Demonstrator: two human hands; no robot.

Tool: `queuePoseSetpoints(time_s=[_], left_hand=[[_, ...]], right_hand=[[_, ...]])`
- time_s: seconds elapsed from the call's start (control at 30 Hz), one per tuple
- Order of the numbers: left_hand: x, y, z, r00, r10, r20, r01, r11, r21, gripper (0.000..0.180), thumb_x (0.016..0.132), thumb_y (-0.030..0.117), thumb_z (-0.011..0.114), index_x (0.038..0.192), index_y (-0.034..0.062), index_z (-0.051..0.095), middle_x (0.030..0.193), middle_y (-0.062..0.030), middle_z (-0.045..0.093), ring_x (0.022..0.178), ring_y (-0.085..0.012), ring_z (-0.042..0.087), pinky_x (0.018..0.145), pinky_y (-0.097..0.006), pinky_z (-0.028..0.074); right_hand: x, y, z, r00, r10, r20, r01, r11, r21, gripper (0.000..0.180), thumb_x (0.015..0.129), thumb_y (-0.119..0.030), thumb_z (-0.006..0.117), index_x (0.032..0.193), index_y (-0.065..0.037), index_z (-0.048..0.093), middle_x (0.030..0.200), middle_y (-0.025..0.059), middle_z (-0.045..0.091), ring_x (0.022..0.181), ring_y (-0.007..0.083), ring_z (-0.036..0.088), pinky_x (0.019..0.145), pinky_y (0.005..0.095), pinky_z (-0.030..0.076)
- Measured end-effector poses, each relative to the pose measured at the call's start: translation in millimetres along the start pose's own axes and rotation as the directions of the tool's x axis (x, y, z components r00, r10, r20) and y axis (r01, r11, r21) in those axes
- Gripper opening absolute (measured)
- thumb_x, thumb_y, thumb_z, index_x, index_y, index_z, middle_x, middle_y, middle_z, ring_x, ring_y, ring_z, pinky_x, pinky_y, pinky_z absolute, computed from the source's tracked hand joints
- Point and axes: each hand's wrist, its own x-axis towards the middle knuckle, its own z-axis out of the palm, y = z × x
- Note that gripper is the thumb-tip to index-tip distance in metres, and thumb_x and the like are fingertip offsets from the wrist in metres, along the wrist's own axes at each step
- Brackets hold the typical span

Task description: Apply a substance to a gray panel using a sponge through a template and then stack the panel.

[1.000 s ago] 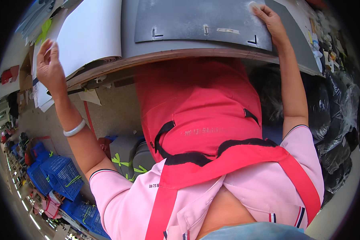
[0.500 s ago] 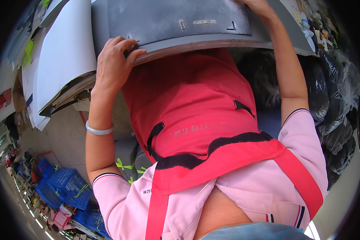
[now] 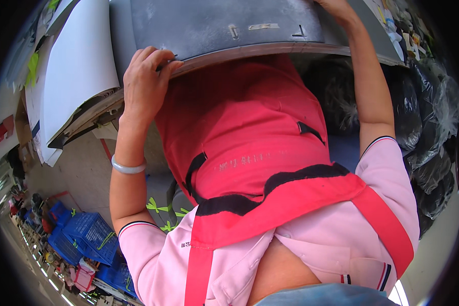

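Note:
A flat dark grey template sheet [image 3: 214,28] with chalky marks and small slots lies on the grey worktable, its near side at the table's front edge. At its near left corner, my left hand [image 3: 147,76] is closed, thumb and curled fingers gripping the edge. A small dark bit shows between the thumb and forefinger. My right hand [image 3: 337,10] reaches to the sheet's far right side. The picture's upper edge cuts off its fingers, so their hold is hidden.
Large white sheets [image 3: 81,56] curl over the table's left side. Black and clear plastic bags [image 3: 418,122] are piled on the right below the table. Blue plastic crates [image 3: 92,234] stand on the floor at lower left. Scraps and small items [image 3: 410,35] lie at the far right.
The dark sheet has come slightly toward me, so its near side now meets the table's front edge. Both hands keep nearly the same places.

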Motion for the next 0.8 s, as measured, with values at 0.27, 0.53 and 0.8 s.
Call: queuePoseSetpoints(time_s=[0.27,0.53,0.8], left_hand=[[-0.6,0.1,4.3,0.999,0.022,-0.032,-0.022,1.0,-0.008,0.016,0.085,0.018,0.079,0.091,0.0049,0.071,0.085,-0.0075,0.064,0.083,-0.0292,0.061,0.075,-0.04,0.05],[-0.2,2.2,4.5,0.998,0.03,-0.046,-0.03,0.999,-0.009,0.014,0.086,0.016,0.078,0.091,0.0048,0.071,0.085,-0.0078,0.065,0.083,-0.0292,0.062,0.075,-0.04,0.051],[-1.3,4.4,5.8,0.999,0.019,-0.039,-0.019,1.0,0.003,0.012,0.086,0.015,0.077,0.091,0.0054,0.072,0.087,-0.0075,0.066,0.085,-0.0279,0.063,0.076,-0.04,0.051]], right_hand=[[1.6,6.1,-1.3,0.999,0.034,0.0,-0.034,0.999,0.001,0.026,0.092,-0.027,0.076,0.076,-0.008,0.066,0.069,-0.0072,0.054,0.064,0.0053,0.045,0.059,0.0248,0.036],[1.2,-2.6,-6.6,0.996,0.084,0.013,-0.082,0.992,-0.099,0.024,0.091,-0.024,0.075,0.075,-0.008,0.067,0.069,-0.0069,0.054,0.064,0.0063,0.045,0.059,0.0258,0.036],[4.0,6.6,-4.1,0.998,0.061,-0.015,-0.062,0.997,-0.048,0.024,0.091,-0.023,0.075,0.077,-0.005,0.067,0.071,-0.0063,0.054,0.065,0.0065,0.046,0.06,0.0266,0.037]])
